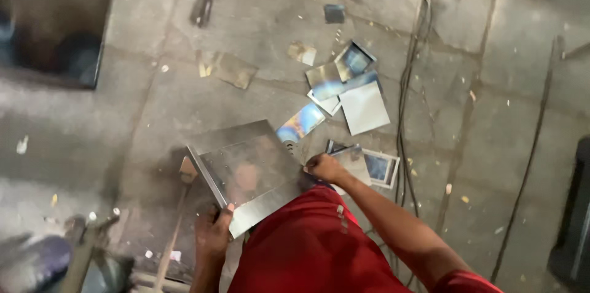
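A shiny, bent sheet-metal piece [249,173] with a folded edge lies tilted across my lap, above a concrete floor. My left hand [213,231] grips its near corner from below. My right hand [324,167] is closed on its right edge, fingers curled over the metal. My red clothing [307,250] fills the lower middle of the view. The metal's surface reflects light and blurred shapes.
Several small metal plates [362,105] lie scattered on the floor beyond the sheet, more by my right hand [381,167]. Dark cables [405,84] run down the right side. A metal stand or tool [86,250] sits at lower left. A dark opening [55,23] is at upper left.
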